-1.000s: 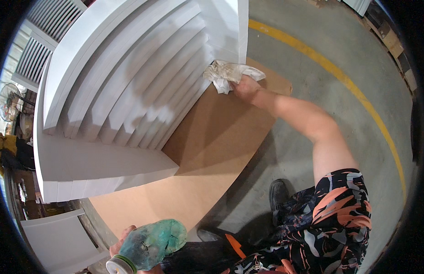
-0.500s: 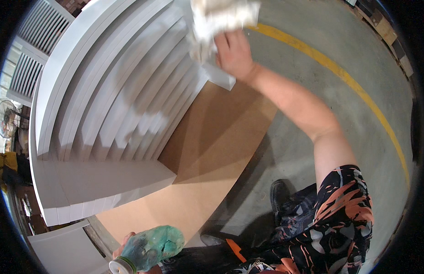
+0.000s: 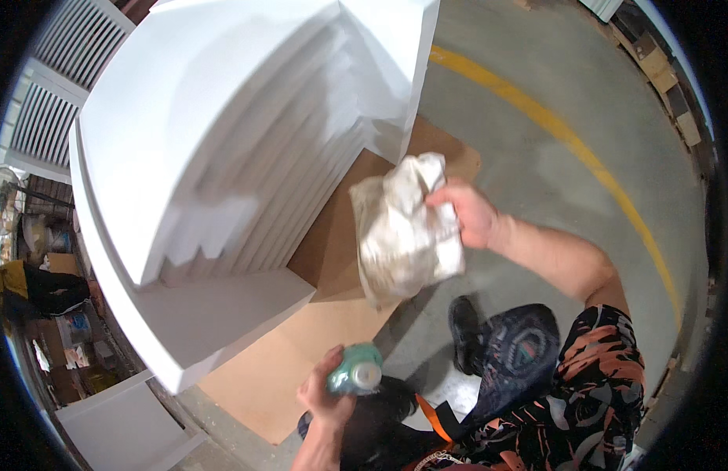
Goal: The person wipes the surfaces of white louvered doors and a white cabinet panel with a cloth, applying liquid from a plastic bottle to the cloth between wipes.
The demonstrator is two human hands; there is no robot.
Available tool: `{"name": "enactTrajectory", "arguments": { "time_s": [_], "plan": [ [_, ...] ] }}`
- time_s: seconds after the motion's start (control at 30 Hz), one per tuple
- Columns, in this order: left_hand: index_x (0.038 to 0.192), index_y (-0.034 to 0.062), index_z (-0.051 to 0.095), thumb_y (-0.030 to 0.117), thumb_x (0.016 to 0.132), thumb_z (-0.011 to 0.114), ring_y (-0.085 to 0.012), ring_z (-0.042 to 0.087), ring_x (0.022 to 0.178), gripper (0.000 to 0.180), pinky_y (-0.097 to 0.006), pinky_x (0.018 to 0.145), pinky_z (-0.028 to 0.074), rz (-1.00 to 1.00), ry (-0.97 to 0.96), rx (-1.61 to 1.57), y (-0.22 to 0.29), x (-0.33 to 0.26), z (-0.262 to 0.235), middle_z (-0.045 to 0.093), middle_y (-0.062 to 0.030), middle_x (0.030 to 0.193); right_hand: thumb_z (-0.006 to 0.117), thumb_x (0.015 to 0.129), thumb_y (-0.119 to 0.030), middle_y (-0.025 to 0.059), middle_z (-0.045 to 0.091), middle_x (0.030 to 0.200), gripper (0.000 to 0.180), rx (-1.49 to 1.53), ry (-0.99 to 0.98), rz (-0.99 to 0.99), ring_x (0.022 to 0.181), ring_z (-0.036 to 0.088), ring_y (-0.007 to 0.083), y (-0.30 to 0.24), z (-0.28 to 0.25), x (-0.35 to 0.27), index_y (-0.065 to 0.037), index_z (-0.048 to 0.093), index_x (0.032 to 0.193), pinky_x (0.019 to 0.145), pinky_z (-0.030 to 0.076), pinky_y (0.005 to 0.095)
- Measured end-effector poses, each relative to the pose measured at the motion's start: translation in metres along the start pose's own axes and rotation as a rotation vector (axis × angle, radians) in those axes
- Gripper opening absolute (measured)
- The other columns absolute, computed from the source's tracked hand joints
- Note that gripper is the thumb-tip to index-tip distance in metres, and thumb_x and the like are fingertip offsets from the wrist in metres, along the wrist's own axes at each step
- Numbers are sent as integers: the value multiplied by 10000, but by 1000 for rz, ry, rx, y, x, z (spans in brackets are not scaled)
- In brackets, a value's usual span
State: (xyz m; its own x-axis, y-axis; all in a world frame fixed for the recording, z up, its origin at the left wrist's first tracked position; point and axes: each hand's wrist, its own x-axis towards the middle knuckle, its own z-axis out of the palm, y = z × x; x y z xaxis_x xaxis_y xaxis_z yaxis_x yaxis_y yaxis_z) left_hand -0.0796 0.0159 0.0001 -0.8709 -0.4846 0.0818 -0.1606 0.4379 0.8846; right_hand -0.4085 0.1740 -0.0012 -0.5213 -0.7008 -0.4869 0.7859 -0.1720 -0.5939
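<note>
My left hand [image 3: 323, 394] is wrapped round a green translucent plastic bottle [image 3: 353, 367], its pale cap turned up towards me. In my right hand [image 3: 469, 212] is a crumpled, stained white cloth [image 3: 411, 228], gripped at its right side and hanging over the brown board. Left of the cloth stands a large white piece [image 3: 199, 86] with a smooth curved face and stepped, slat-like ridges inside its hollow. The cloth appears apart from it.
Brown board [image 3: 254, 377] lies under the white piece on the grey floor. A yellow line [image 3: 560, 129] curves across the floor at right. White louvred panels [image 3: 46, 118] stand at far left, above a cluttered shelf [image 3: 74, 337]. A pale panel [image 3: 125, 432] lies at lower left.
My right hand has drawn the cloth back from the far end towards me. My left hand has moved right with the bottle. The white piece now shows a smooth face over its ridges.
</note>
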Motion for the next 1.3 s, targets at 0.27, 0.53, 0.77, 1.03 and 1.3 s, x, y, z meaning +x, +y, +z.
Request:
{"name": "enactTrajectory", "arguments": {
  "time_s": [0.27,0.53,0.77,1.03,1.3],
  "plan": [
    [1072,-11,641,-99,751,614,-174,636,995,335,-308,879,491,-269,104,10,119,-33,3,693,-136,1052,576,819,-57,141,654,1100,400,191,82,89,991,650,246,-59,119,-211,31,555,1209,923,509,404],
    [1091,36,645,74,690,824,-140,652,910,440,-289,826,504,-491,-120,-197,363,-45,-87,705,-117,969,695,680,65,76,577,1158,668,-46,330,-216,1095,571,230,-133,244,-436,-61,465,1294,928,520,365],
    [1070,-14,637,-9,667,829,-159,637,954,446,-298,856,501,-357,-138,-315,474,12,-117,688,-91,1052,547,709,-52,106,588,1162,550,-246,237,-323,1081,580,255,-189,240,-474,-21,494,1256,885,484,354],
    [1055,8,657,-71,692,747,-151,652,956,382,-304,853,513,-329,61,-155,593,42,-36,706,-94,1042,578,847,-114,47,601,1078,344,-425,115,-397,975,574,163,-323,196,-489,-22,555,1177,832,479,321],
    [990,32,663,-114,631,619,-273,696,947,390,-337,821,541,-69,230,223,650,92,5,705,-138,1035,537,894,-131,58,588,1113,334,-321,-27,-106,1000,567,143,-405,194,-466,-9,538,1205,835,477,302]
  ]
}}
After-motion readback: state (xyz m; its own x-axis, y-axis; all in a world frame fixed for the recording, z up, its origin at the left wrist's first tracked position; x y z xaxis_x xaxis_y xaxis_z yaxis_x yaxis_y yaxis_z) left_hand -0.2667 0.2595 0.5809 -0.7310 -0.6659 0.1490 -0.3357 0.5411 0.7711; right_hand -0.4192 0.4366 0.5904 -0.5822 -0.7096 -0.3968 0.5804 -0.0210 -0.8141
